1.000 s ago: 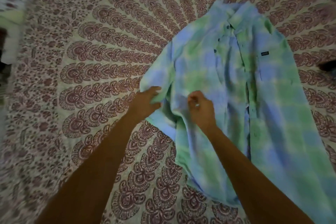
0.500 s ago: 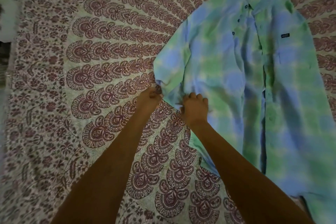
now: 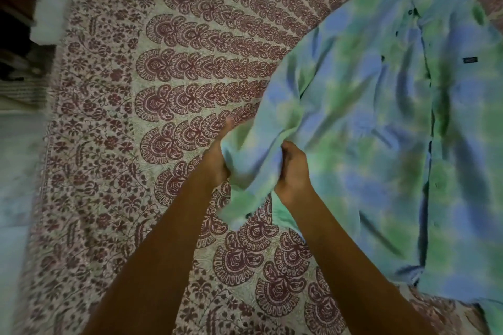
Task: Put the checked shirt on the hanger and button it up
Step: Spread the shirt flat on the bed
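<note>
Grip, left hand (image 3: 215,162): fingers (image 3: 227,124) upward, pinching checked shirt (image 3: 367,128) sleeve (image 3: 253,163) | grip, right hand (image 3: 293,174): knuckles up, curled round sleeve

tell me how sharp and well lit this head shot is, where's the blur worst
Head view: dim, greenish light, no glare; the blue and green checked shirt is softest, its checks smeared; the maroon-printed bedspread is crisper mid-frame but blurs toward the left edge; the left hand and right hand gripping it look dark, fairly sharp.
</note>
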Demonstrator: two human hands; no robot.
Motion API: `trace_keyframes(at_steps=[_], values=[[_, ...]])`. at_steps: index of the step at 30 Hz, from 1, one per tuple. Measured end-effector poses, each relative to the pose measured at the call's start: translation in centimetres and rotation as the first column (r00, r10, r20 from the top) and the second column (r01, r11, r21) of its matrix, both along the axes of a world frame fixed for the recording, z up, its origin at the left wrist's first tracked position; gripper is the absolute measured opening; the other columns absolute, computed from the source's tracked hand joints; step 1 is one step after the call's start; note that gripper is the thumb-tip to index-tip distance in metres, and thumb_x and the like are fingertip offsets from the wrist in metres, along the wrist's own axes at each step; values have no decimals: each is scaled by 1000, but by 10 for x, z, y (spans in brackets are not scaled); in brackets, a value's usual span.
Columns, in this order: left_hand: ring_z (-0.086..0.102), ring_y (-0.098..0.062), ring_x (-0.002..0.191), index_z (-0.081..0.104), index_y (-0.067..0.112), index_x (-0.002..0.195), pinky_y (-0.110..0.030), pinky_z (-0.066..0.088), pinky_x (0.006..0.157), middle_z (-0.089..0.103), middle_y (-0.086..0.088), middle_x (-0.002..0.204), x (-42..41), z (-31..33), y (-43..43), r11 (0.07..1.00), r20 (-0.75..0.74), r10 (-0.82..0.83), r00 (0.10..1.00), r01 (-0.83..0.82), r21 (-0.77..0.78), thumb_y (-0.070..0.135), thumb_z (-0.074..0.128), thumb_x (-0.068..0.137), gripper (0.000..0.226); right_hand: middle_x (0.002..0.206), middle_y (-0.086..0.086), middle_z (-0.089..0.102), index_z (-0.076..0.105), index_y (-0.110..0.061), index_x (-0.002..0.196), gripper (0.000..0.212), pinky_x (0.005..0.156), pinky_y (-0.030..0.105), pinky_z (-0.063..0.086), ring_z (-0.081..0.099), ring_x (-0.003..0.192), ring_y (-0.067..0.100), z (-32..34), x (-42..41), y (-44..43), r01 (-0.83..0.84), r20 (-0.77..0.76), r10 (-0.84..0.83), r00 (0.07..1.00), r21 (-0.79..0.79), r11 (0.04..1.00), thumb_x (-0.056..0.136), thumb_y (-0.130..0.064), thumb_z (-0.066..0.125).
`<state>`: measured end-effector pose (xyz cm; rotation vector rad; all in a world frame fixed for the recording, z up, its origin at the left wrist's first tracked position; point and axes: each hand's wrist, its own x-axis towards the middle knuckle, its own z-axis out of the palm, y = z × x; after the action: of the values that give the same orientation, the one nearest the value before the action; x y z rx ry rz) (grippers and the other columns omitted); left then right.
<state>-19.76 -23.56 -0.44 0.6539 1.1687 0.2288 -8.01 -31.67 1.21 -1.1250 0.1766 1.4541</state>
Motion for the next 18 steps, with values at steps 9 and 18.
trace_keyframes(at_steps=[9, 18], values=[[64, -24, 101, 61, 11, 116, -37, 49, 95, 67, -6, 110, -67, 11, 22, 806, -255, -546, 798, 584, 100, 16, 67, 80, 37, 130, 12, 55, 48, -12, 130, 46, 102, 44, 43, 52, 120, 30, -29, -33, 4, -115, 189, 166, 968, -256, 960, 94, -40, 42], [59, -17, 75, 64, 17, 98, -23, 46, 64, 65, -3, 85, -124, 24, 79, 719, -663, 303, 684, 293, 630, 19, 70, 78, 21, 111, 7, 63, 50, -6, 107, 16, 90, 33, 52, 61, 100, 20, -20, -108, 31, -350, -89, 339, 937, -226, 909, 96, -16, 44]])
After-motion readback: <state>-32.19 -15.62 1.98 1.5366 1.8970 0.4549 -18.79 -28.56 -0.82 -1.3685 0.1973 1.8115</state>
